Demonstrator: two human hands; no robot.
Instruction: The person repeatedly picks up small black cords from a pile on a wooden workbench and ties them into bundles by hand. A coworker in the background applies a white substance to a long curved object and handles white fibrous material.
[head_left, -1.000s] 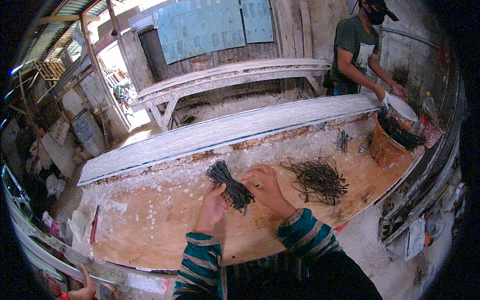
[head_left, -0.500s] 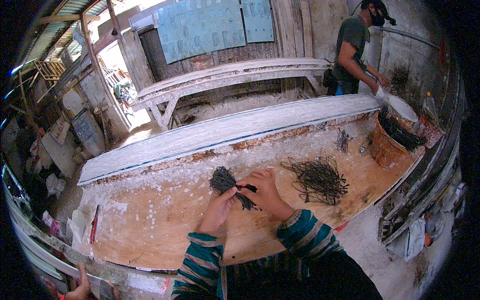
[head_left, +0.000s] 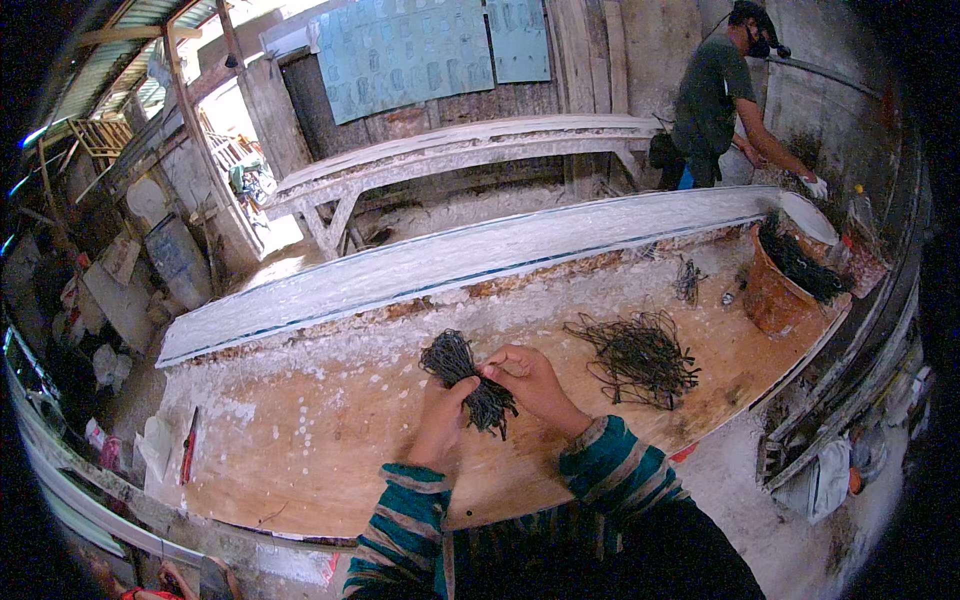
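Observation:
A bundle of thin black cords (head_left: 447,355) is gripped around its middle by my left hand (head_left: 443,412). Its looped, rounded end points up and left, and its loose ends (head_left: 490,408) fan out toward the lower right. My right hand (head_left: 530,378) is closed in a pinch against the bundle's right side, near the left thumb. What lies between those fingertips is too small to make out. To the right, a loose tangled pile of similar black cords (head_left: 645,358) lies on the wooden tabletop (head_left: 330,450).
An orange-brown bucket (head_left: 775,292) full of black cords stands at the right end. A smaller cord clump (head_left: 688,280) lies nearby. At the left is a red-handled tool (head_left: 188,450). A long whitish raised board (head_left: 450,265) runs behind. A co-worker (head_left: 715,105) stands far right.
My right hand has drawn back slightly from over the bundle, showing more of its loose ends. The co-worker's gloved hand has moved right. A hand at the lower left has shifted downward.

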